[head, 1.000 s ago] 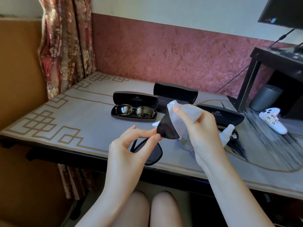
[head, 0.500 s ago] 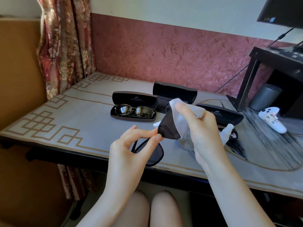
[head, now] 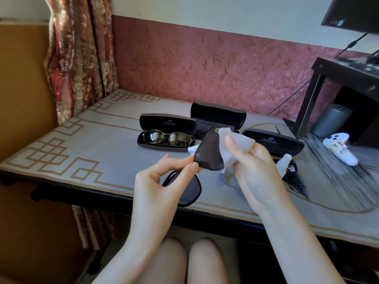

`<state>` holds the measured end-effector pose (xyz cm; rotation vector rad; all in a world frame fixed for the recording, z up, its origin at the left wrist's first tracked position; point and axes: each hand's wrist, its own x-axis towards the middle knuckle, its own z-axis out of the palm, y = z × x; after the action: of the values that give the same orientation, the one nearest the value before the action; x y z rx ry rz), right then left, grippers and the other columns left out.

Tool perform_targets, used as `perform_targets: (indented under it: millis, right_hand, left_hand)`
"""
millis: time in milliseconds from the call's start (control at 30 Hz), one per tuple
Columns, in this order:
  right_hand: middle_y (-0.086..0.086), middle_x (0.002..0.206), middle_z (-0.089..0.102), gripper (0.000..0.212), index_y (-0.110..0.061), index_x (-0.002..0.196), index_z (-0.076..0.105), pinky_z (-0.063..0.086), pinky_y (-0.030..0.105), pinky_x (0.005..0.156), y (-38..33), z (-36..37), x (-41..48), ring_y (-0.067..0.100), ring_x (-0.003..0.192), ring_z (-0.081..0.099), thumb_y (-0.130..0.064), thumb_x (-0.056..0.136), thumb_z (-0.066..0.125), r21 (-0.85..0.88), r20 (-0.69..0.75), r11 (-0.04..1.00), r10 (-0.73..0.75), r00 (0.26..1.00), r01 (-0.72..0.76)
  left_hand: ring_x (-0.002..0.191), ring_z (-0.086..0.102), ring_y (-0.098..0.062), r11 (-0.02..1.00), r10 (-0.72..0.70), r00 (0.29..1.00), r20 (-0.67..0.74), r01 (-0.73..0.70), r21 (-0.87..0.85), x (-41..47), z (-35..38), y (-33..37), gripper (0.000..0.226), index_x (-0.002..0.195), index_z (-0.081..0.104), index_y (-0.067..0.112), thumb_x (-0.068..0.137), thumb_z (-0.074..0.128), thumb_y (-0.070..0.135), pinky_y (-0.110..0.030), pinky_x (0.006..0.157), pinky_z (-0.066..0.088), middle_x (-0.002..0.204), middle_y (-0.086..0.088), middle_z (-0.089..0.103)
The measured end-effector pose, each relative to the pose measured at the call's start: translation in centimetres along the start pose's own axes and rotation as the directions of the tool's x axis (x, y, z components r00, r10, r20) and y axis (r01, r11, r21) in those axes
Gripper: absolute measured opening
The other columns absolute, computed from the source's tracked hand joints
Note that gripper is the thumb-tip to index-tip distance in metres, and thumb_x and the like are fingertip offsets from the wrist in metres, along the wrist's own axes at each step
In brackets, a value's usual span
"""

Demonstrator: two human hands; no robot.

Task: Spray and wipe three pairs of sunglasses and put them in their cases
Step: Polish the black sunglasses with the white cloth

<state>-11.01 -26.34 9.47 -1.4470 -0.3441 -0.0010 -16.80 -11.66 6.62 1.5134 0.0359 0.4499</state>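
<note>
My left hand (head: pixel 158 181) pinches the bridge of black sunglasses (head: pixel 207 156), held above the table's front edge. One dark lens points up, the other hangs below my fingers. My right hand (head: pixel 254 171) presses a white cloth (head: pixel 238 142) around the upper lens. An open black case (head: pixel 167 130) at centre holds metal-framed sunglasses (head: pixel 168 138). Behind it stands a second open case (head: pixel 217 117), with a third case (head: pixel 272 142) to the right. A small white spray bottle (head: pixel 285 162) lies behind my right hand, partly hidden.
The grey table (head: pixel 92 144) with gold border pattern runs to a patterned curtain (head: pixel 80 58) at left. A black stand (head: pixel 338 83) with a monitor, a grey cylinder (head: pixel 330 119) and a white game controller (head: pixel 340 148) sit at right.
My right thumb and the cloth have shifted slightly on the upper lens. The left hand keeps its pinch in nearly the same place.
</note>
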Motion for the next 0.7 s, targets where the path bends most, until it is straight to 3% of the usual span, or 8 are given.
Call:
perform_targets:
  millis: [67,133,200,300,367,467,567,700]
  right_hand:
    - [0.0,0.061,0.064,0.031,-0.002,0.081,0.069,0.042,0.01,0.056,0.3,-0.1,-0.3,0.007,0.064,0.06,-0.026,0.089,0.051,0.078,0.011,0.997,0.012,1.0,-0.013]
    - [0.002,0.063,0.066,0.035,-0.004,0.068,0.068,0.046,0.012,0.065,0.6,-0.2,-0.5,0.009,0.07,0.064,-0.026,0.088,0.051,0.113,0.022,0.994,-0.004,1.0,0.002]
    - [0.006,0.074,0.071,0.039,-0.005,0.061,0.069,0.048,0.023,0.083,1.0,-0.1,-0.7,0.015,0.085,0.067,-0.028,0.089,0.053,0.116,0.016,0.993,-0.014,1.0,0.012]
    - [0.003,0.09,0.07,0.029,-0.005,0.078,0.071,0.042,0.041,0.104,1.8,0.1,-1.2,0.019,0.102,0.063,-0.028,0.092,0.058,0.036,0.007,0.999,0.003,1.0,-0.003]
    - [-0.009,0.088,0.068,0.013,-0.016,0.09,0.07,0.045,0.031,0.095,2.0,0.5,-1.7,0.01,0.095,0.062,-0.023,0.09,0.059,0.0,0.015,1.0,0.013,1.0,-0.013]
    - [-0.008,0.085,0.073,0.011,-0.013,0.094,0.071,0.05,0.02,0.081,1.7,0.9,-1.8,0.003,0.087,0.067,-0.006,0.088,0.064,0.044,0.0,0.999,0.011,1.0,-0.011]
    - [0.0,0.079,0.073,0.013,-0.015,0.077,0.07,0.054,0.022,0.079,1.4,1.4,-1.5,0.013,0.084,0.072,-0.002,0.076,0.074,0.045,-0.026,0.999,-0.018,1.0,0.019]
    - [-0.003,0.075,0.072,0.019,-0.019,0.071,0.067,0.056,0.022,0.077,1.6,1.4,-1.3,0.017,0.084,0.071,-0.008,0.066,0.082,-0.055,-0.046,0.997,-0.052,0.998,0.05]
  left_hand:
    - [0.124,0.049,0.005,1.0,-0.002,1.0,-0.011,0.002,-0.014,0.0,0.0,0.0,0.008,0.077,0.078,0.027,0.078,0.072,0.023,-0.025,0.111,0.032,0.093,0.023,0.074]
    - [0.123,0.053,-0.002,1.0,0.004,1.0,-0.013,-0.004,-0.021,0.1,0.1,0.0,0.009,0.075,0.079,0.028,0.078,0.072,0.022,-0.033,0.113,0.033,0.093,0.02,0.074]
    - [0.122,0.056,-0.007,1.0,0.01,1.0,-0.01,-0.011,-0.021,0.1,0.1,0.0,0.012,0.076,0.078,0.032,0.078,0.073,0.022,-0.039,0.112,0.035,0.093,0.019,0.075]
    - [0.117,0.06,-0.008,0.999,0.022,1.0,-0.019,-0.022,-0.029,0.1,0.1,0.0,0.01,0.076,0.079,0.028,0.078,0.073,0.02,-0.041,0.111,0.037,0.092,0.016,0.076]
    - [0.109,0.063,-0.004,0.999,0.044,0.999,-0.012,-0.044,-0.016,0.2,0.0,0.0,0.01,0.078,0.078,0.024,0.08,0.072,0.017,-0.038,0.109,0.039,0.09,0.015,0.076]
    - [0.102,0.064,0.003,0.998,0.063,0.998,0.0,-0.063,-0.008,0.1,0.1,0.2,0.013,0.078,0.077,0.024,0.08,0.072,0.013,-0.028,0.104,0.041,0.087,0.017,0.075]
    - [0.11,0.057,0.011,0.998,0.064,0.998,-0.013,-0.064,0.011,0.0,0.1,0.2,0.015,0.078,0.075,0.03,0.079,0.072,0.015,-0.017,0.105,0.036,0.088,0.024,0.074]
    - [0.109,0.061,0.005,0.997,0.077,0.997,0.001,-0.077,0.027,0.0,0.0,0.1,0.013,0.081,0.076,0.027,0.08,0.072,0.016,-0.023,0.105,0.038,0.088,0.022,0.074]
